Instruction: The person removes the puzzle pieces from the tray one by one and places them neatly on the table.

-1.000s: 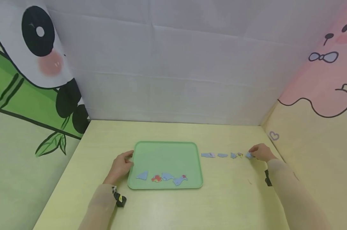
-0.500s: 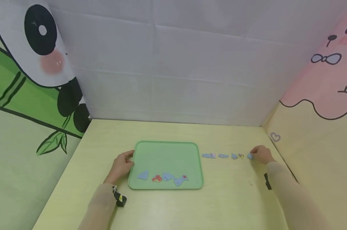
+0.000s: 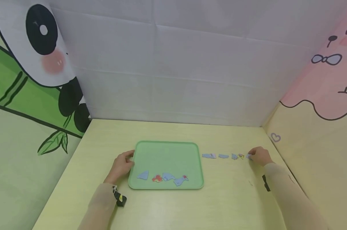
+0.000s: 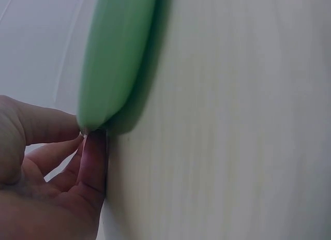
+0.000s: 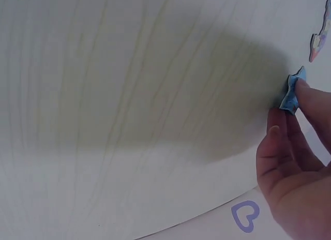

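On the pale table, a light green tray holds several flat, irregular puzzle pieces near its front edge, among them a red one and a blue one with a red spot. My left hand holds the tray's left rim; in the left wrist view, thumb and fingers meet at the green edge. Far to the right, my right hand pinches a small blue puzzle piece between thumb and fingers, low over the tabletop. Its fingers partly cover that piece in the head view.
Right of the tray, a row of puzzle pieces lies on the table: a blue and pink one, a plain blue one, and a blue one beside a yellowish one. White and painted walls enclose the table's back and sides.
My right hand shifts slightly with the pinched blue puzzle piece, most recently a little left toward the row. The left hand and tray stay still; the head view shifts slightly.
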`<state>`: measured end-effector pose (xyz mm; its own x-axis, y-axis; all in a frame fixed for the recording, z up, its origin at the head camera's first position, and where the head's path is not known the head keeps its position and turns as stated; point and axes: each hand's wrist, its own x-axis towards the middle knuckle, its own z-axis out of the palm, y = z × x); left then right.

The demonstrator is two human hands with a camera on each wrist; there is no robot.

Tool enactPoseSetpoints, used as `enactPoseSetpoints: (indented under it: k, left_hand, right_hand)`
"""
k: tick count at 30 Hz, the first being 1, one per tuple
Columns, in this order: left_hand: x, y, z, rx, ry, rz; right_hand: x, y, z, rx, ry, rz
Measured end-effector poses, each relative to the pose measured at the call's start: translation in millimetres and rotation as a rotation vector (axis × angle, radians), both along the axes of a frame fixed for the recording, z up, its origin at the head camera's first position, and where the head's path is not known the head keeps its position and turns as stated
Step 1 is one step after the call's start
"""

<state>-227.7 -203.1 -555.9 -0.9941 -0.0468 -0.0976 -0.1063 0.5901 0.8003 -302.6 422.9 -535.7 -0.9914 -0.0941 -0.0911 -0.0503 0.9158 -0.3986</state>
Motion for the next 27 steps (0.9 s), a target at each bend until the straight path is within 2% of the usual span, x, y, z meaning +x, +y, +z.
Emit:
enactPoseSetpoints:
  k: [8, 16, 21, 27]
  left_hand:
    - [-0.2, -0.9, -1.4, 0.007, 0.004, -0.001]
    - [-0.8, -0.3, -2.0, 0.001, 0.010, 0.000]
    - [-0.9, 0.1, -1.1, -0.003, 0.009, 0.001]
    - [-2.7, 2.1, -3.9, -0.008, 0.001, 0.003]
  right_hand:
    - [0.3, 4.0, -6.6, 0.017, 0.043, 0.014]
    - [-2.0, 0.5, 3.0, -0.006, 0.076, 0.036]
    - [-3.2, -19.2, 9.5, -0.047, 0.073, 0.059]
    - [-8.5, -61.7, 18.5, -0.079, 0.089, 0.104]
